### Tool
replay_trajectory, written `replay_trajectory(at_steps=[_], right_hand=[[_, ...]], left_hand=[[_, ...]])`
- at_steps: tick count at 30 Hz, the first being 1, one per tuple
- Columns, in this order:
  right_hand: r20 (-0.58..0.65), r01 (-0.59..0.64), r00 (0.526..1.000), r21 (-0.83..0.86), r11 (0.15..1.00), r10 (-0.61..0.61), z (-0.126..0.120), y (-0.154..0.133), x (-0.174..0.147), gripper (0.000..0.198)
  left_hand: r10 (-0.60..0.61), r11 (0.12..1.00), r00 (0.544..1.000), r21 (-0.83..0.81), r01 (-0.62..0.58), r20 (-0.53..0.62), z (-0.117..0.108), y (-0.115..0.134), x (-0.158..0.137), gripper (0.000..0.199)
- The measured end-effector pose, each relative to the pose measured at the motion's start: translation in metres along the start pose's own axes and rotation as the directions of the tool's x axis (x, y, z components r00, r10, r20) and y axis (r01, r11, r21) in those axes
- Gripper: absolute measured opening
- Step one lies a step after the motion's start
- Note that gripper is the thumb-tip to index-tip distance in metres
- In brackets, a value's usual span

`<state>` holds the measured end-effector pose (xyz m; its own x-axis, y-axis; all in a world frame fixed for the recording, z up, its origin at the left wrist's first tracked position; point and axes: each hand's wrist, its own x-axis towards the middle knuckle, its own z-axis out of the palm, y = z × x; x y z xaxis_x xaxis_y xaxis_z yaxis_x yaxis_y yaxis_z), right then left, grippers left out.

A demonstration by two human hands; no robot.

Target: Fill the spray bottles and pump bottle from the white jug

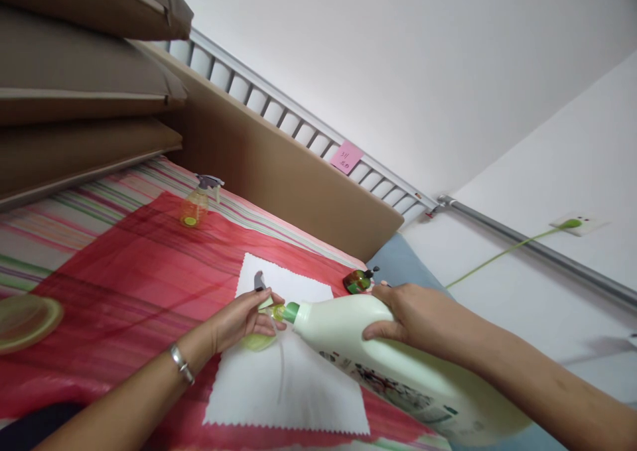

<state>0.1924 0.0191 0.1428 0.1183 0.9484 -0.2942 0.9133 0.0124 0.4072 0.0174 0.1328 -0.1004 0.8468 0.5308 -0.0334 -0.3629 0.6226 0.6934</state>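
The right hand (413, 318) grips the big white jug (398, 365), tipped so its green neck meets the small bottle (259, 335), which the left hand (243, 318) holds closed-fingered on the white cloth (293, 398). Beyond the cloth, on the red sheet (124, 272), stands a spray bottle (199, 202); a small green bottle (357, 281) lies just beside the cloth's far corner.

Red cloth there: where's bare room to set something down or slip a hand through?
Free: the red cloth between the spray bottle, the green lid and the white cloth. Crowded: the white cloth's top, where the left hand holds a small bottle against the jug gripped by the right hand.
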Motion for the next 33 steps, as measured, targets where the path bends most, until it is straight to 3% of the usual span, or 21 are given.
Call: replay_trajectory(at_steps=[22, 27, 33], right_hand=[[-0.021, 0.0, 1.0, 0.016, 1.0, 0.0, 0.003, 0.003, 0.002, 0.053], [-0.03, -0.051, 0.998, 0.17, 0.984, 0.057, 0.025, 0.005, -0.003, 0.048], [-0.108, -0.104, 0.98, 0.435, 0.894, 0.167, 0.079, 0.021, -0.021, 0.034]], left_hand=[[-0.003, 1.0, 1.0, 0.001, 0.003, 0.004, -0.001, 0.0, 0.001, 0.036], [0.011, 1.0, 1.0, -0.004, -0.011, -0.01, -0.003, -0.001, 0.003, 0.038], [0.023, 1.0, 0.999, -0.016, -0.023, -0.027, -0.006, -0.002, 0.003, 0.039]])
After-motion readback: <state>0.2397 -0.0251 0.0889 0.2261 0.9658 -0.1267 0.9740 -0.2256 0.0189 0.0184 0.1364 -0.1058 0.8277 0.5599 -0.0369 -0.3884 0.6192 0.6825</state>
